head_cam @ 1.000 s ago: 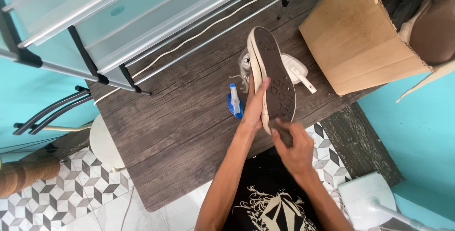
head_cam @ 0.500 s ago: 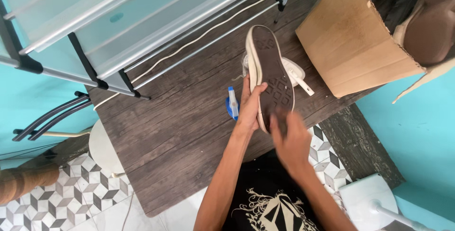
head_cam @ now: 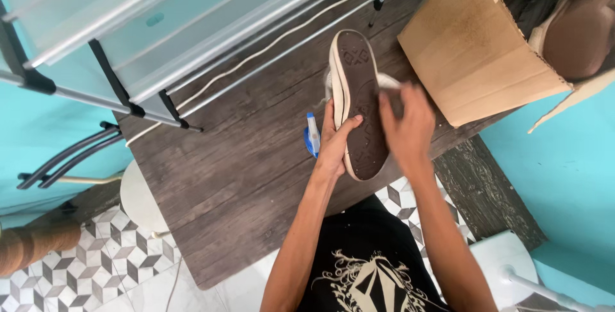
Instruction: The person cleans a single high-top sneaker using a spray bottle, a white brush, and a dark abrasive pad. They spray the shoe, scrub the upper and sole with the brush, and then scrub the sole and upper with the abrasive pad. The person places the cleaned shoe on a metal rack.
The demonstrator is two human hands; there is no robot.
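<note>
Right hand (head_cam: 405,120) higher; sole (head_cam: 360,100) apparently dirty.

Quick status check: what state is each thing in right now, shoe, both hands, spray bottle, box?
Shoe: sole up, held above the table.
Left hand: gripping the shoe's side.
Right hand: on the sole, blurred.
Spray bottle: on the table, partly hidden by the left hand.
Cardboard box: open, flaps out.

White-edged shoe (head_cam: 359,104), brown sole up (tread showing), tilted above the wooden table (head_cam: 243,164).
</note>
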